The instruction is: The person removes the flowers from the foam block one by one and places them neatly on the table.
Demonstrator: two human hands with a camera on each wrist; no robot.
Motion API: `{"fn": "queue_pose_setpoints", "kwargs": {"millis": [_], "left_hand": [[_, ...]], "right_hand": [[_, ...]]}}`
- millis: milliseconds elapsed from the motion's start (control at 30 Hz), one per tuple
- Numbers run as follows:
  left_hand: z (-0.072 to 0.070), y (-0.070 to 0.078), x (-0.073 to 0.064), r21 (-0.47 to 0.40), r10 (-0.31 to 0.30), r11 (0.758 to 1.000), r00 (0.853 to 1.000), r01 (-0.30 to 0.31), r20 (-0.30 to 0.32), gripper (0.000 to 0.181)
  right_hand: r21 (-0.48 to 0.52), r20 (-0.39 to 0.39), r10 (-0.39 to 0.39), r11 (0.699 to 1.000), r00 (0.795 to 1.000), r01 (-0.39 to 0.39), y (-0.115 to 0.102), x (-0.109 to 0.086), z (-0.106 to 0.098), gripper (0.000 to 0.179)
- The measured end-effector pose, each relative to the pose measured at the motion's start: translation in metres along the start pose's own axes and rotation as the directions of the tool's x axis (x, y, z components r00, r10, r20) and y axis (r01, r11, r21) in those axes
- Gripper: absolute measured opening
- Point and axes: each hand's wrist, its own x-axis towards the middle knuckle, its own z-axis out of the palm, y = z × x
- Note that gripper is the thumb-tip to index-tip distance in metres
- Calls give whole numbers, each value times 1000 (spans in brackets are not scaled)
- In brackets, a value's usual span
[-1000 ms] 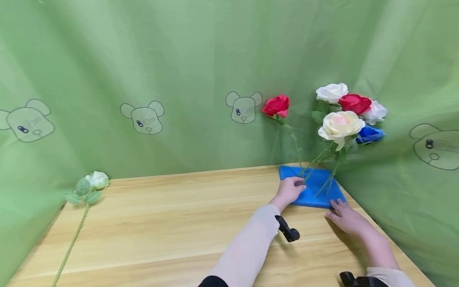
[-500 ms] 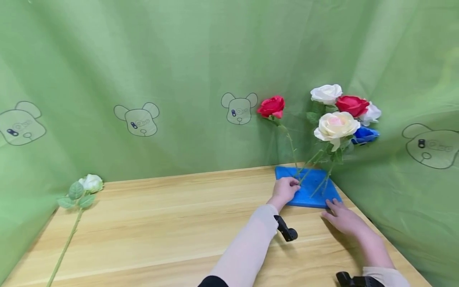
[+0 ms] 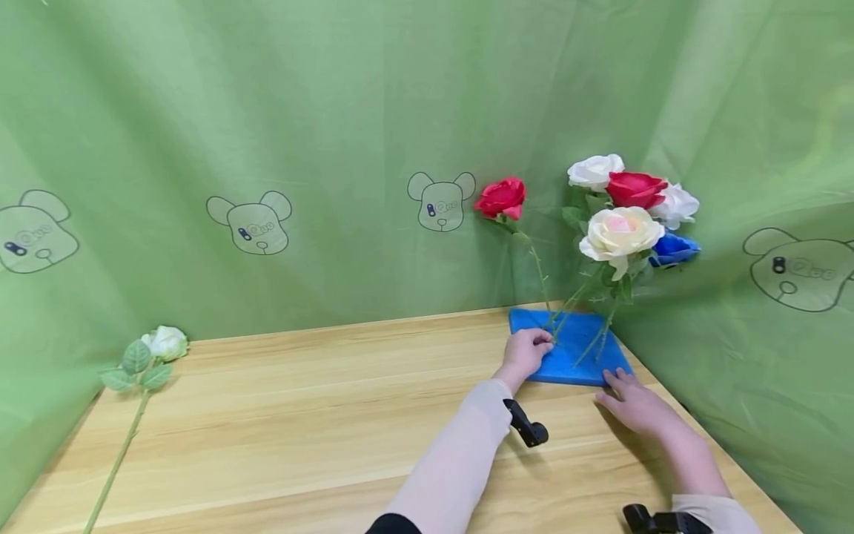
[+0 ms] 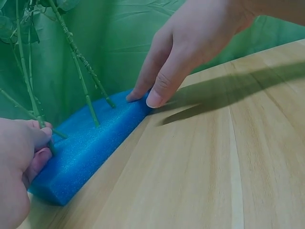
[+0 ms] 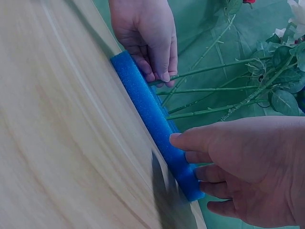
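Note:
A blue foam block (image 3: 572,373) lies on the table's far right corner, with several artificial roses standing in it. A single red rose (image 3: 502,198) leans left of a bunch that includes a cream rose (image 3: 622,233) and a blue rose (image 3: 675,250). My left hand (image 3: 523,352) pinches a green rose stem (image 5: 205,71) low down, close to the foam's left side. That stem runs toward the bunch; which bloom it carries I cannot tell. My right hand (image 3: 637,408) rests its extended fingertips on the foam's near right edge.
A white rose (image 3: 165,343) with a long stem and leaves lies at the table's left side. The wooden table (image 3: 287,423) reaches back to a green curtain (image 3: 347,133), which also closes in both sides.
The scene shifts slightly left as the head view turns. My left hand keeps its pinch on the stem and my right hand stays on the foam edge. The bunch's blooms shift slightly.

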Motion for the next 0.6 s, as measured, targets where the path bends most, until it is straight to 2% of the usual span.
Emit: {"fn": "queue_pose_setpoints", "kwargs": {"millis": [167,333,600], "left_hand": [[-2,-1,0,-22,12,1000,1000,-12,4,12],[-4,-1,3,-80,37,996,999,-37,-7,14],[-14,-2,2,-119,101,987,994,-104,-33,18]], "right_hand": [[-5,-3,-2,1000,1000,2,-1,0,0,67],[-11,-6,-5,1000,1000,5,-1,0,0,67],[-10,-8,-11,1000,1000,10,-4,-2,-1,66]]}}
